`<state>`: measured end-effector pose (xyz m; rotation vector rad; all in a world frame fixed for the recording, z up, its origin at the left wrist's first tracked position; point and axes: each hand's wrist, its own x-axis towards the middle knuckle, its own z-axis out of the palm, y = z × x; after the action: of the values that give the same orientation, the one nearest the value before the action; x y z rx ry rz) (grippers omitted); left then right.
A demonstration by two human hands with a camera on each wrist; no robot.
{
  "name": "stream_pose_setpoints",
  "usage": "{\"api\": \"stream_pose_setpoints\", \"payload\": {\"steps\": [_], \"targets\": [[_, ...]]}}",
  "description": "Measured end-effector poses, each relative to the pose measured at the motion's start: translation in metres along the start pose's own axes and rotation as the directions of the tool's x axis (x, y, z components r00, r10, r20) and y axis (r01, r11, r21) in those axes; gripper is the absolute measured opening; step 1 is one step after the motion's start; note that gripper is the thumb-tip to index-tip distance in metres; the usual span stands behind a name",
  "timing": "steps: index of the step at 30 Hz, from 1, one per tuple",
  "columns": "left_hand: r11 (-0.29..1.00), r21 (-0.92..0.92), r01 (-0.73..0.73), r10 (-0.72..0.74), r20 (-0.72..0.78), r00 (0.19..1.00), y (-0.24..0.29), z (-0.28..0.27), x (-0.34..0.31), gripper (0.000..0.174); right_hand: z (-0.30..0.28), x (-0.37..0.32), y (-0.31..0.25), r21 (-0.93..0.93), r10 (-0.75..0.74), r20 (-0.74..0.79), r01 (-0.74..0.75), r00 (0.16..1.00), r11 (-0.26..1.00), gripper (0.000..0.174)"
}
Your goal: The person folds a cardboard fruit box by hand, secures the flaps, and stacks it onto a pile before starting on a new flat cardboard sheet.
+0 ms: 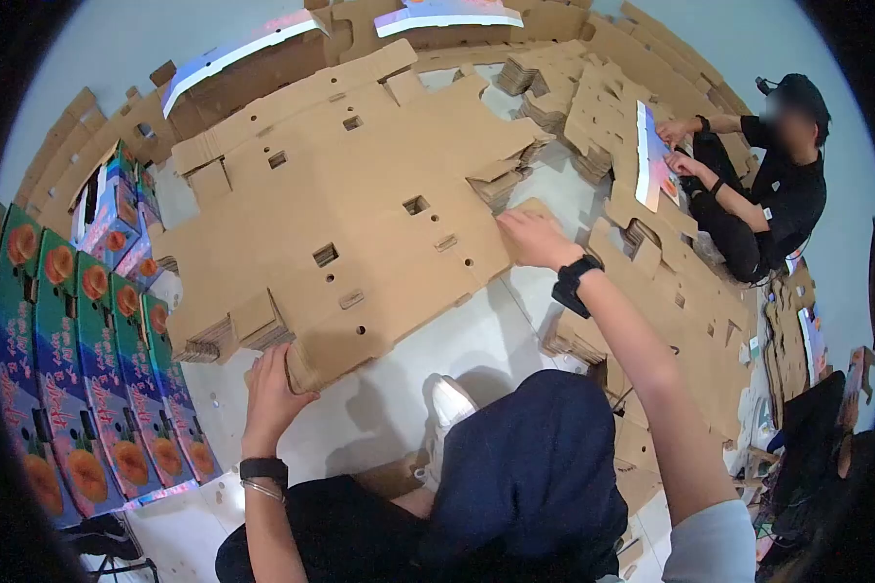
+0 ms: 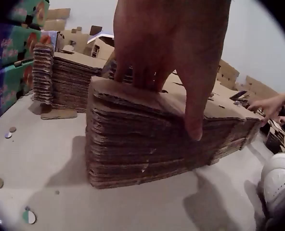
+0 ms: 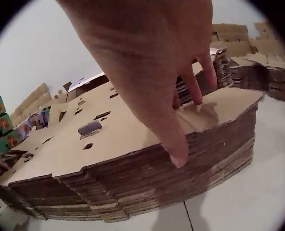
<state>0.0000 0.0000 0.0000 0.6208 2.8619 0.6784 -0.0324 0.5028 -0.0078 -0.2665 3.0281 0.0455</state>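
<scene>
A thick stack of flat die-cut cardboard sheets (image 1: 379,204) lies on the floor in front of me. My left hand (image 1: 274,394) grips its near left corner; in the left wrist view the thumb of that hand (image 2: 171,43) lies on the layered side of the stack (image 2: 128,149), the other fingers over the top edge. At the right corner my right hand (image 1: 533,238) grips the same stack. The right wrist view shows this hand (image 3: 147,67) with its thumb against the side of the stack (image 3: 219,159) and its fingers bent over the top sheet.
Printed green and blue boxes (image 1: 87,389) stand in a row at the left. More cardboard stacks (image 1: 671,321) lie to the right, where a person in black (image 1: 792,194) sits handling a printed sheet (image 1: 651,160). A white shoe (image 1: 452,403) is near the stack's front edge.
</scene>
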Motion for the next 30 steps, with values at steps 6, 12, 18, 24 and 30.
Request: {"api": "stream_pose_setpoints", "payload": {"steps": [6,12,18,24,30], "targets": [[0.999,-0.025,0.035,-0.035,-0.006,0.999,-0.005,0.004,0.008,0.082,-0.013,0.006,-0.013,0.042,0.036,-0.001,-0.036,0.999,0.998,0.089],[0.998,-0.048,0.037,-0.038,-0.012,0.999,-0.01,0.008,0.01,0.085,-0.014,0.01,-0.016,-0.036,0.044,0.045,-0.043,0.998,0.998,0.09],[0.995,-0.098,0.011,-0.018,-0.07,0.997,-0.022,0.023,0.007,0.088,-0.012,0.027,-0.009,-0.211,-0.016,0.075,0.031,0.997,0.977,0.092],[1.0,0.011,-0.016,0.017,-0.059,0.998,-0.019,0.02,0.004,0.09,-0.011,0.031,0.0,-0.168,-0.116,0.093,0.131,0.989,0.977,0.093],[0.993,-0.002,0.114,-0.114,0.036,0.993,-0.005,0.008,0.009,0.089,-0.018,0.035,0.002,-0.141,-0.149,0.1,0.162,0.984,0.977,0.093]]}}
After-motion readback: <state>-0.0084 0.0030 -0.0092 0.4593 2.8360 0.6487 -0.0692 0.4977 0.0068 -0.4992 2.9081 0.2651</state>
